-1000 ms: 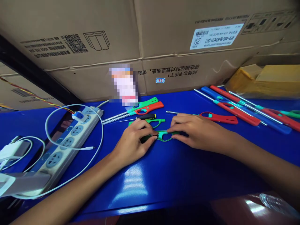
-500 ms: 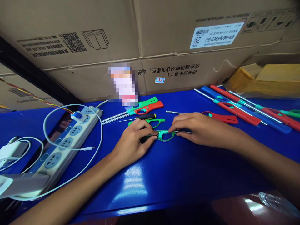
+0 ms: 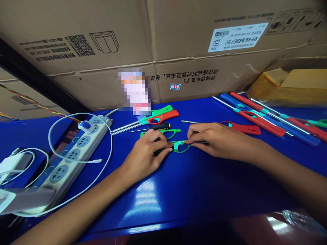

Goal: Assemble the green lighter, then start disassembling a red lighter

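Head view: at frame centre, the left hand [image 3: 146, 149] is grasping the left end of the green lighter casing [image 3: 178, 146], apparently bracing it over the blue surface [image 3: 204, 190]; the right hand [image 3: 214, 139] is pinching the opposite end, likely for fine control.

Left hand [image 3: 146, 153], right hand [image 3: 216, 139]: opposing pinch grips
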A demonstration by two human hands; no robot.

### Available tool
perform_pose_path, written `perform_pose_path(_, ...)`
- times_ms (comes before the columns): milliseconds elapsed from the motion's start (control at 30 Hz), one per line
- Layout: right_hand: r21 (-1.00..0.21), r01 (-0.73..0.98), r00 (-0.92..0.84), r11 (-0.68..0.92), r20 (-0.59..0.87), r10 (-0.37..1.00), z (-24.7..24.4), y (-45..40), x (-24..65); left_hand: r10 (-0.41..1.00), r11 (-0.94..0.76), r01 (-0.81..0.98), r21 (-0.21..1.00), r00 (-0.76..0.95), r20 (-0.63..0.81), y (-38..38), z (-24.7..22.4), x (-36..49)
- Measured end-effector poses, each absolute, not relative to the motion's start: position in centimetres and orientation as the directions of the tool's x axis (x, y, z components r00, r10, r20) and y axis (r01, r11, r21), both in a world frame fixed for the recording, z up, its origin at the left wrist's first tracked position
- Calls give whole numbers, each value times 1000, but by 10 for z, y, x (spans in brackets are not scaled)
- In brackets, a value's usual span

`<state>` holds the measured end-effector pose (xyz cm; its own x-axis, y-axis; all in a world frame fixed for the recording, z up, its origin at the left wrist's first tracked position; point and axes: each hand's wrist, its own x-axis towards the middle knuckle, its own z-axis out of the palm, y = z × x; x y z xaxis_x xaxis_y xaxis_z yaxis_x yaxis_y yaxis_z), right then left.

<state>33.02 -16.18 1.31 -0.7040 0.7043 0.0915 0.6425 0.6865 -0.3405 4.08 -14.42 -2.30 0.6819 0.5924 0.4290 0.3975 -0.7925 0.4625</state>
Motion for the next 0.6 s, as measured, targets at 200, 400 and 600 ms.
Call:
perform_pose_path(200, -364, 650, -675, 667, 127, 727, 14, -163, 327, 561, -818, 401, 411, 716, 416, -145, -21, 41)
perform_pose_path(400, -369, 638, -671, 675, 164, 723, 12, -166, 323, 496, -865, 391, 315, 767, 407, -150, -15, 40)
perform_pose_path(600, -384, 614, -689, 689, 163, 706, 10, -167, 319, 480, -877, 416, 242, 796, 370, -158, -8, 42)
